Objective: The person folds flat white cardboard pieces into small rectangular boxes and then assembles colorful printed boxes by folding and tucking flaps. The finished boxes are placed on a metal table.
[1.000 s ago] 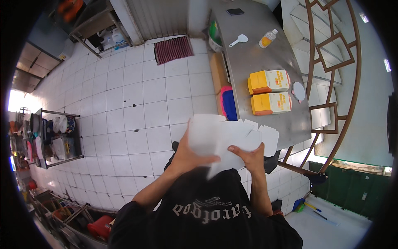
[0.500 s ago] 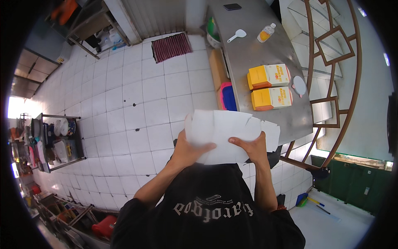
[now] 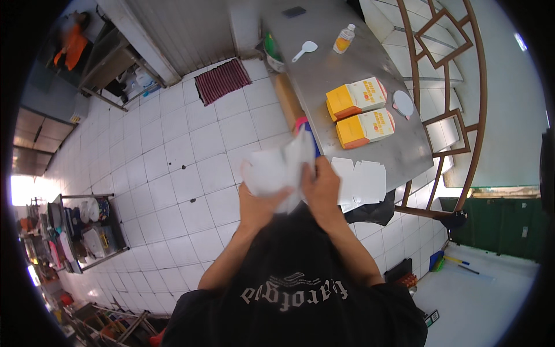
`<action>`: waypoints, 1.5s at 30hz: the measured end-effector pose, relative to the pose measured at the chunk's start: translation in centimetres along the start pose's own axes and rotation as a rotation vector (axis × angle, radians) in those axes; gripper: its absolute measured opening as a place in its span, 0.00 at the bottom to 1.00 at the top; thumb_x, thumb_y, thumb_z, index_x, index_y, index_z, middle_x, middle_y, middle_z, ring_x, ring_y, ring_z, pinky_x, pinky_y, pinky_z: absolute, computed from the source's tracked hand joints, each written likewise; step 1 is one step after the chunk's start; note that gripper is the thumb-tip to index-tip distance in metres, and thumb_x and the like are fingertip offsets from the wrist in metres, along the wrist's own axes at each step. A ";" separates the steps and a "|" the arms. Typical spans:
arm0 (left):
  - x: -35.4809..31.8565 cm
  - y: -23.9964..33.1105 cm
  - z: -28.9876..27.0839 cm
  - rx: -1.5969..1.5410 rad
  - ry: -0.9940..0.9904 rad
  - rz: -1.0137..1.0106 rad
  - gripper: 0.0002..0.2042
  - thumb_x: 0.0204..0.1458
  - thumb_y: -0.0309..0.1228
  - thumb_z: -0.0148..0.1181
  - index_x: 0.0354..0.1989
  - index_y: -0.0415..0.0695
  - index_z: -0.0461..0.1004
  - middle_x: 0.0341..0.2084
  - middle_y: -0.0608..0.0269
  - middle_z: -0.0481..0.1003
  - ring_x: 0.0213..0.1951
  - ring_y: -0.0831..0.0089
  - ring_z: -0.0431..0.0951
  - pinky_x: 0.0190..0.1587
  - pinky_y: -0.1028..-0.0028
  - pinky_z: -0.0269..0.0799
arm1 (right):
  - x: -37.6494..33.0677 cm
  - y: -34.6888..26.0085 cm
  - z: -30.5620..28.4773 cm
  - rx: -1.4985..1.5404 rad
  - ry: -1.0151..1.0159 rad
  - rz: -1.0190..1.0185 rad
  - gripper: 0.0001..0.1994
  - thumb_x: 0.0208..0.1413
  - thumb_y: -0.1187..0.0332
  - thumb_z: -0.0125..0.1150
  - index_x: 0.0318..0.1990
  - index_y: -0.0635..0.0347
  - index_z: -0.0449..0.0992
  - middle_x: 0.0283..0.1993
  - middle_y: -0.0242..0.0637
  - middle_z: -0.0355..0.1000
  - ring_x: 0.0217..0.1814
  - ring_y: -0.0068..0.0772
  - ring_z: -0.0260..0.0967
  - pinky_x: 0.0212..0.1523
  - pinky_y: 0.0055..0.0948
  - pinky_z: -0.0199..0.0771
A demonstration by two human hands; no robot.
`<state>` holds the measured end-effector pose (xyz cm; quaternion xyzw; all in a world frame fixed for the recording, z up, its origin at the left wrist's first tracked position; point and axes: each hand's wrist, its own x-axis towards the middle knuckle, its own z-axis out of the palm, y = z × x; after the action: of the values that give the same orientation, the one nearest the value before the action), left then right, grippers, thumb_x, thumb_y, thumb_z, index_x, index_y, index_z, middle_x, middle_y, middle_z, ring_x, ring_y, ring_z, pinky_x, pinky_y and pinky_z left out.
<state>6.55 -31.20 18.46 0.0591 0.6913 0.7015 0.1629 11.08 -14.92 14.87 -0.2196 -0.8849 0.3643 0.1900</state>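
Observation:
A white flat carton blank (image 3: 267, 169), blurred by motion, is held between my two hands in front of my chest. My left hand (image 3: 260, 203) grips its lower left part, thumb across the white face. At the other side, my right hand (image 3: 322, 188) is closed on the blank, and that side stands up, bent toward the middle. More white carton blanks (image 3: 363, 184) lie flat on the near corner of the metal table (image 3: 312, 75), just right of my right hand. Two yellow and white folded cartons (image 3: 354, 98) stand side by side farther up the table.
On the table are a bottle (image 3: 344, 39), a white scoop (image 3: 304, 51), a dark phone (image 3: 294, 11) and a round white lid (image 3: 403, 103). A brown railing (image 3: 448, 98) runs along its right. A striped mat (image 3: 222, 81) lies on the tiled floor. Someone in orange (image 3: 72, 46) is at far left.
The blank has moved left off the table corner, and its right side is now bent upward. My right hand came in toward my left. The other blanks are now uncovered; the view has turned slightly.

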 end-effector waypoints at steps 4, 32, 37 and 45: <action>-0.2 0.6 -0.1 0.212 0.060 0.097 0.25 0.46 0.26 0.79 0.52 0.33 0.76 0.42 0.55 0.82 0.44 0.70 0.82 0.48 0.68 0.79 | 0.6 -0.3 1.9 0.182 -0.019 0.091 0.16 0.64 0.71 0.65 0.54 0.66 0.70 0.38 0.41 0.77 0.41 0.27 0.75 0.44 0.31 0.76; 1.9 4.0 -2.6 0.453 -0.393 -0.021 0.21 0.71 0.42 0.51 0.46 0.30 0.75 0.25 0.44 0.79 0.26 0.59 0.79 0.36 0.60 0.75 | 6.0 -6.1 -7.5 0.179 -0.163 -0.494 0.25 0.48 0.68 0.79 0.55 0.59 0.80 0.54 0.41 0.77 0.61 0.40 0.72 0.64 0.45 0.66; 1.6 3.0 -2.5 0.667 -0.381 -0.179 0.18 0.70 0.37 0.53 0.45 0.29 0.75 0.28 0.39 0.80 0.28 0.58 0.80 0.37 0.59 0.75 | 5.1 -7.8 -4.0 -0.051 -0.139 -0.783 0.14 0.51 0.67 0.74 0.45 0.55 0.84 0.47 0.33 0.79 0.59 0.36 0.72 0.65 0.47 0.62; 1.3 1.8 -2.7 -0.185 -0.024 -0.170 0.21 0.71 0.39 0.49 0.59 0.30 0.70 0.49 0.50 0.79 0.48 0.66 0.79 0.53 0.68 0.74 | 4.0 -9.2 -4.0 0.170 -0.118 -0.711 0.16 0.51 0.66 0.73 0.49 0.51 0.82 0.50 0.35 0.76 0.59 0.41 0.72 0.62 0.46 0.64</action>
<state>4.21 -33.29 19.98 -0.0066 0.6243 0.7450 0.2350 7.44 -16.43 24.95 0.1394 -0.8818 0.3599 0.2710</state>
